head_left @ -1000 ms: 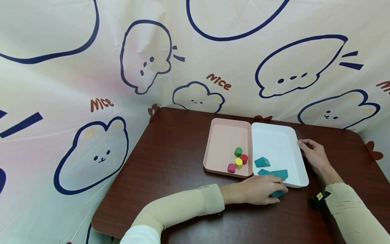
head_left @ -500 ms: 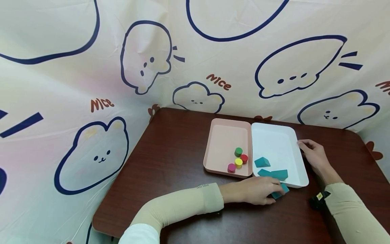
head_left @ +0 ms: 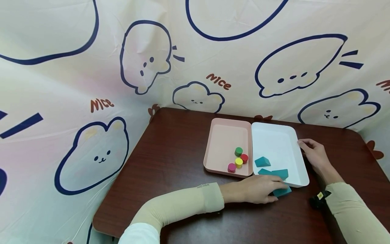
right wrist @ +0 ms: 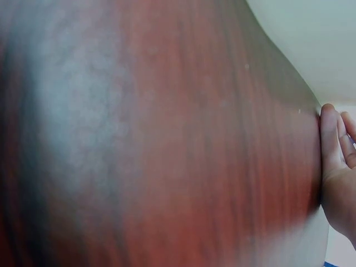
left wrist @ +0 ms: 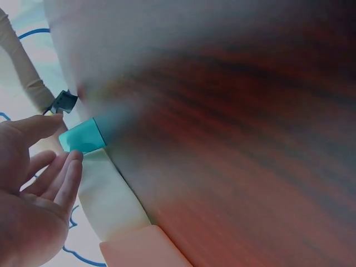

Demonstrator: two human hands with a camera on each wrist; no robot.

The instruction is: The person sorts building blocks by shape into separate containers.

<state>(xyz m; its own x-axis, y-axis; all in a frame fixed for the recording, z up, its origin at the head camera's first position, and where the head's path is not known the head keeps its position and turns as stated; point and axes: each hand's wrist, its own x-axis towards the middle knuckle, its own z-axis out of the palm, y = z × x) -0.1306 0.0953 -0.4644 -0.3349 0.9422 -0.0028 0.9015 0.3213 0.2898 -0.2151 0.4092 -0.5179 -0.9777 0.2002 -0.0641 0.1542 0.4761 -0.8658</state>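
My left hand reaches over the front wall of the white tray, thumb and fingertips on either side of a teal block. In the left wrist view this block sits low by the table between thumb and fingers, just outside the tray. Several more teal wedge-like blocks lie inside the tray's near end, partly covered by the left hand. At the tray's right side, my right hand touches the wall with its fingertips. In the right wrist view its thumb is straight, held low along the table.
Left of the white tray, and touching it, stands a pink tray. Inside are a green, a red, a yellow and a magenta cylinder. Both trays are on a brown wooden table before a patterned cloth.
The teal block by the left hand has turned and shifted slightly right, and more of it shows. The left fingers have changed their place on it. The right hand stays at the tray wall.
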